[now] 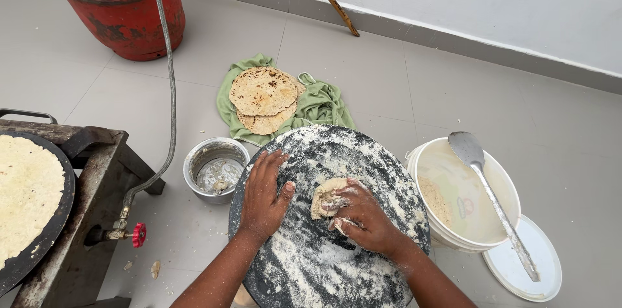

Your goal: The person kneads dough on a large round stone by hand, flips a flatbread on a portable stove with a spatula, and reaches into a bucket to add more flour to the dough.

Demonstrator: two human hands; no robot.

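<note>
On the floured round board (pixel 324 262), the right hand (pixel 363 217) closes over a dough lump (pixel 324 194), partly hiding it; the left hand (pixel 264 194) rests open, flat. Griddle (pixel 32 204) and red cylinder (pixel 116 3) are cut off.

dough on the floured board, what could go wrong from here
The dough is small and the right hand kneads it near the middle of the board; loose flour could be pushed off onto the floor. The flatbread on the pan sits unwatched and may scorch. The spatula lies across the bucket and could be knocked off.
</note>
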